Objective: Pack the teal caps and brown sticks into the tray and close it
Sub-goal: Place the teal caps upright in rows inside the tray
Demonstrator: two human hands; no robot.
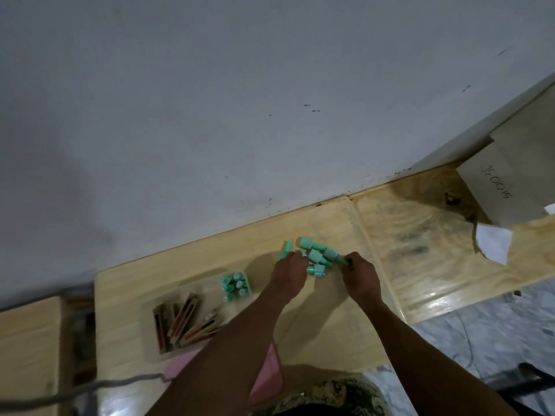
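Note:
Several loose teal caps (pixel 318 256) lie in a cluster on the wooden table near the wall. My left hand (pixel 289 273) rests at the cluster's left side, fingers curled on a teal cap (pixel 285 250). My right hand (pixel 359 274) is at the right side, fingertips pinching another teal cap (pixel 341 260). The clear tray (pixel 150 334) sits to the lower left. Inside it are brown sticks (pixel 183 322) in the near part and several teal caps (pixel 235 285) standing in the far corner.
A pink cloth (pixel 267 382) lies at the table's front edge under my left arm. A grey cable (pixel 90 385) runs across the lower left. Cardboard boxes (pixel 507 181) and white paper (pixel 492 241) stand at the right, against the grey wall.

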